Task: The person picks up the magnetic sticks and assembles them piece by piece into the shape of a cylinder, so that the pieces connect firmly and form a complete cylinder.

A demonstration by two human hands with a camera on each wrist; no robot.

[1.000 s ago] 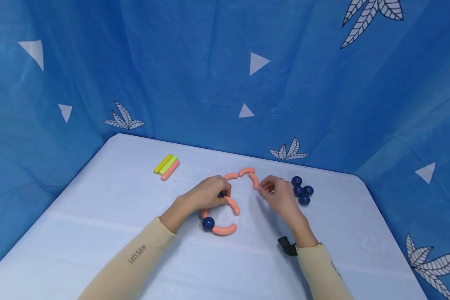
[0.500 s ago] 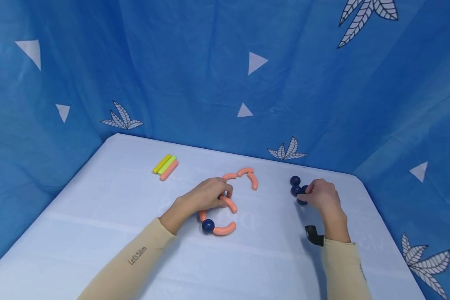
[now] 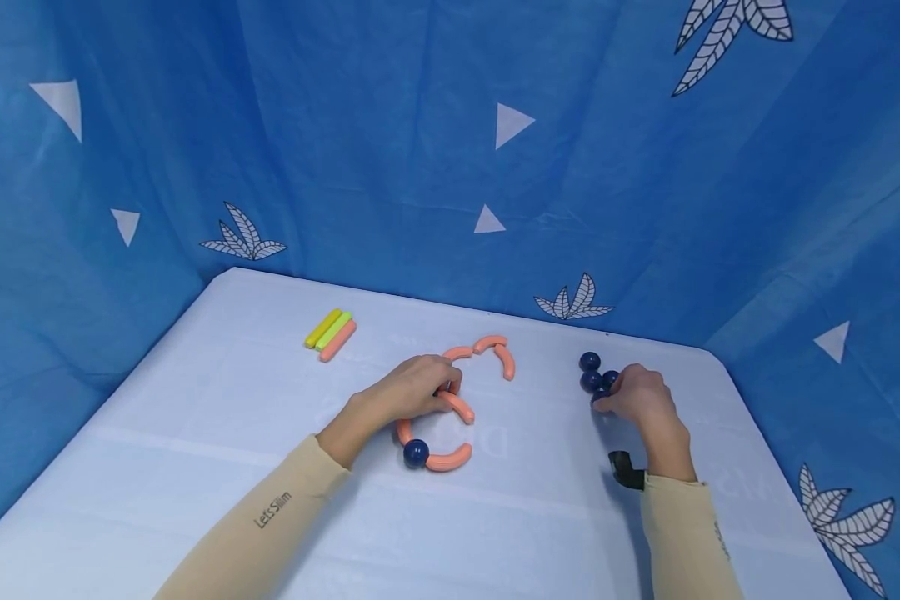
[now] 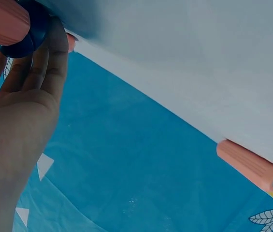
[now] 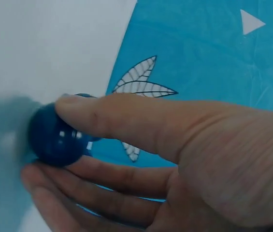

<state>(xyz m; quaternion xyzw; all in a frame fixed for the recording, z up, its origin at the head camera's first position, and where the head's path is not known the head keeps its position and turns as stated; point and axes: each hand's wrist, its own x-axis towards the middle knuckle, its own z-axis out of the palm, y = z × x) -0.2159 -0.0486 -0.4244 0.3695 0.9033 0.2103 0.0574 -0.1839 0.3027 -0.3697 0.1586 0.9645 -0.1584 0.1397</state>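
Note:
My left hand curls its fingers round a dark blue ball, mostly hidden under the hand in the head view. A curved pink rod juts from that grip. Just below sit another blue ball, a pink rod to its right and one above it. Over at the right, my right hand pinches a glossy blue ball between thumb and fingers. Several such balls are grouped there, one at the far end. Both hands work close over the white table.
Beyond the left hand lie three curved pink rods, among them one at the top and one slanting down. Farther left, a yellow stick, a lime stick and a straight pink stick lie together. A blue curtain hangs behind.
My right hand has gone from beside the upper curved pink rods to the blue balls at the right, and now pinches one. The left hand has stayed almost in place.

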